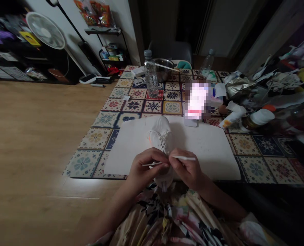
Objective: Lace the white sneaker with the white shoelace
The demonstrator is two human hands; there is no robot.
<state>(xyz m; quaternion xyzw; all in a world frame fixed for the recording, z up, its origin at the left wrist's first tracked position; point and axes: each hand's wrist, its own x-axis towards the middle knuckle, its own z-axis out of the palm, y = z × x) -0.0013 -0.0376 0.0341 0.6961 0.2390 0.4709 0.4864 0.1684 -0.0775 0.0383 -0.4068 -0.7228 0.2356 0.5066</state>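
A white sneaker point(160, 131) lies toe-away on a large white sheet point(205, 147) at the table's near edge. Laces cross over its tongue in several rows. Just above the shoe's near end, my left hand point(148, 164) pinches a white shoelace point(151, 164), a thin length of which sticks out to the left. My right hand point(186, 169) is closed too, with a flat white lace piece point(184, 158) jutting out to the right. The two hands meet at the fingertips. They hide the shoe's upper eyelets and part of its collar.
Past the sheet, a lit phone point(198, 100) leans on a stand. Behind it are a clear plastic bottle point(152, 77) and a metal bowl point(163, 66). A white-capped jar point(261, 118) and piled clutter line the right side. Wooden floor point(39, 136) lies left.
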